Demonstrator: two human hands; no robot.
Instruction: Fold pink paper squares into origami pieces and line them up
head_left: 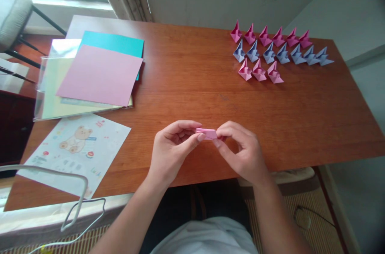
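You had the folded pink paper [207, 133] right between your two hands, held just above the counter [195, 77], near its front edge and about mid-width. It sat flat and level, a slim little strip spanning the gap between your fingertips.

Your left hand [171, 148] had the left end. That grip was pinched down narrow, with the thumb on the near side and the fingers curled over the top. Your right hand [243, 152] did the same on the right end, thumb and forefinger tips clamped on the paper and the other fingers loosely curled behind. So both grips were closed on the one piece, and your hands were nearly touching.

Far right on the counter stood three rows of finished folds: a magenta row [270, 37] farthest, a blue row [282, 54] in the middle and a short pink row [260, 71] nearest. Over on the left lay a pink sheet [100, 75] on top of a teal sheet [114, 43], with a bear-printed sheet [75, 146] nearer you.
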